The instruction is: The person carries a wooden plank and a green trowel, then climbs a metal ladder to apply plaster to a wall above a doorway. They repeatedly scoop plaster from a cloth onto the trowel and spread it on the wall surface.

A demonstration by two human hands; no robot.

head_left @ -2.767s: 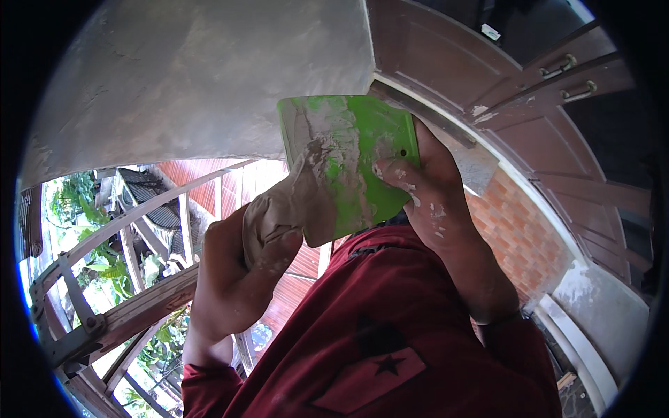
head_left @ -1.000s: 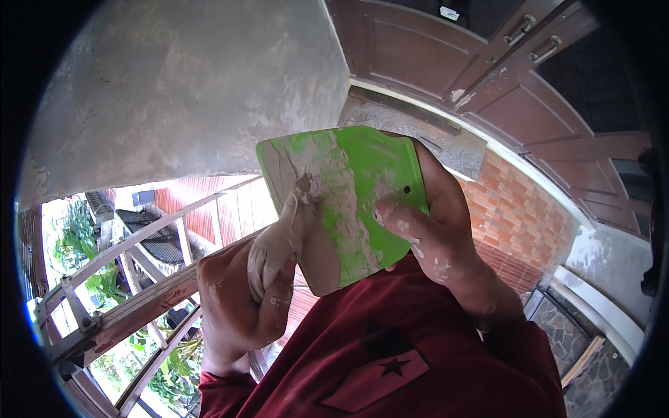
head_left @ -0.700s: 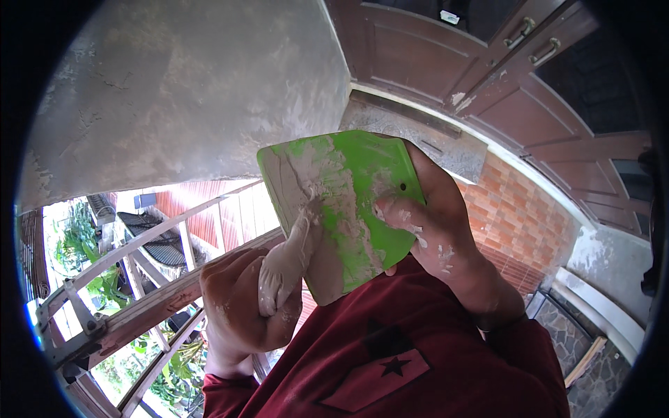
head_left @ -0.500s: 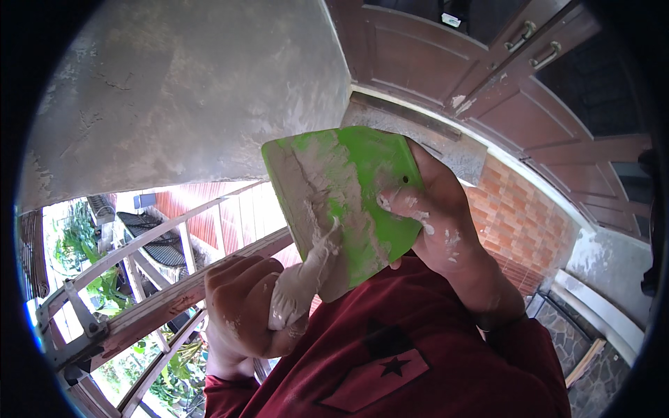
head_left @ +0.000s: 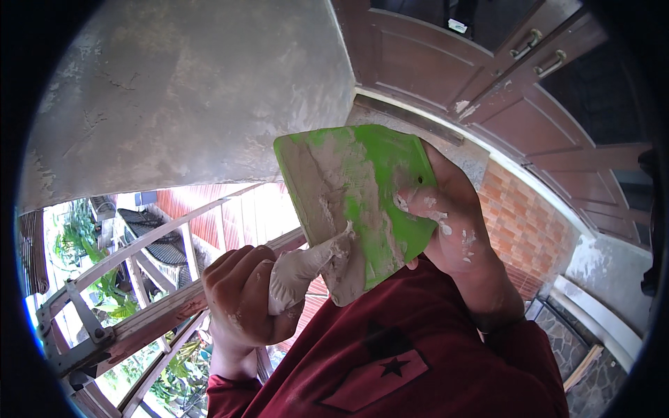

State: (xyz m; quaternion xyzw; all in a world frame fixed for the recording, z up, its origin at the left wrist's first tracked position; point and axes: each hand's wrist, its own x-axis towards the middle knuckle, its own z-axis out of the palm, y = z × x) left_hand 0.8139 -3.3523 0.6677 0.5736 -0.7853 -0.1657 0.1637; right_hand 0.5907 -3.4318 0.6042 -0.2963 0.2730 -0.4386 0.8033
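Observation:
A green flat plastic spreader (head_left: 390, 184) is gripped at its right side by my right hand (head_left: 453, 216), the thumb on its upper face. Wet beige putty (head_left: 313, 174) coats the left part of that face in a thick, uneven layer. My left hand (head_left: 240, 292) is closed at the spreader's lower left. From it sticks out a whitish, wrinkled, putty-smeared piece (head_left: 300, 275), tapering to a tip that touches the putty; I cannot tell whether it is a held thing or a covered finger. Dried putty spots my right thumb and wrist.
A wooden ladder (head_left: 150, 313) with metal brackets stands at left, close to my left hand. Behind the spreader is a grey plastered wall (head_left: 195, 90). Brown double doors (head_left: 446, 63) are at upper right. Orange tiles (head_left: 519, 209) and plants (head_left: 77, 237) lie below.
The spreader and my right hand have shifted slightly right. The whitish piece at my left hand has moved a little right and up, its tip still in the putty.

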